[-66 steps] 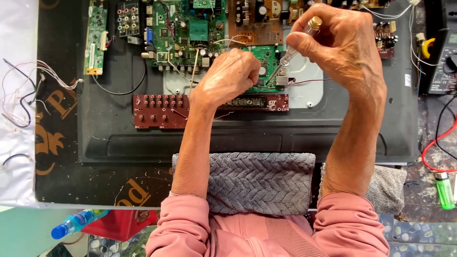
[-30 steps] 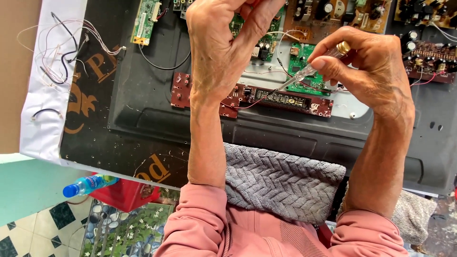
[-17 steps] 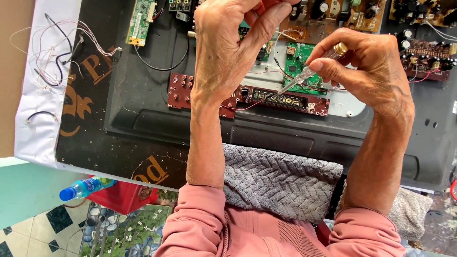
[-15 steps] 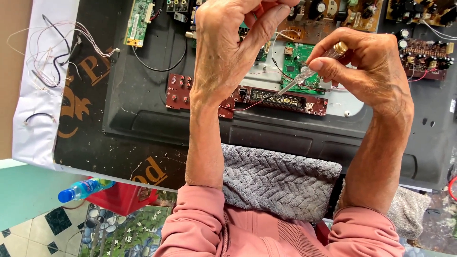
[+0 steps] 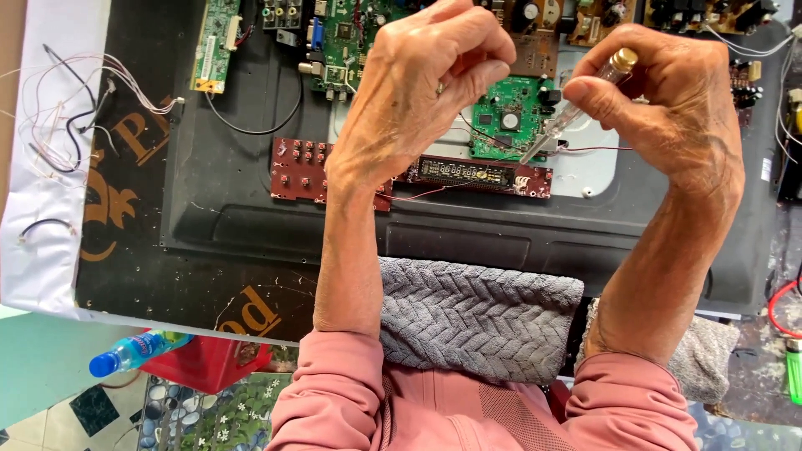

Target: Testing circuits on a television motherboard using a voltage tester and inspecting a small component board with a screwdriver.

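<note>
A clear-handled tester screwdriver (image 5: 576, 104) with a brass cap was pinched between the thumb and fingers of the right hand (image 5: 668, 108), which was closed around the handle. The tool was held slanted, its tip brought down toward the lower edge of a small green circuit board (image 5: 510, 117), just above a long dark-red display board (image 5: 480, 174); whether the tip touched anything could not be told. The left hand (image 5: 426, 92) was raised above the boards with its fingers curled shut, seemingly pinched on something thin; what it held could not be made out, though a fine red wire (image 5: 418, 194) was seen running below it.

Both forearms were lifted clear of the work, likely so that the boards stayed in sight beneath them. The boards lay on the black back panel (image 5: 251, 209) of an opened flat appliance, which rested on the counter. A grey knitted cloth (image 5: 480, 317) was spread at the near edge, under the arms. A blue-capped bottle (image 5: 134, 355) lay lower left, and a green lighter (image 5: 793, 372) at far right.
</note>
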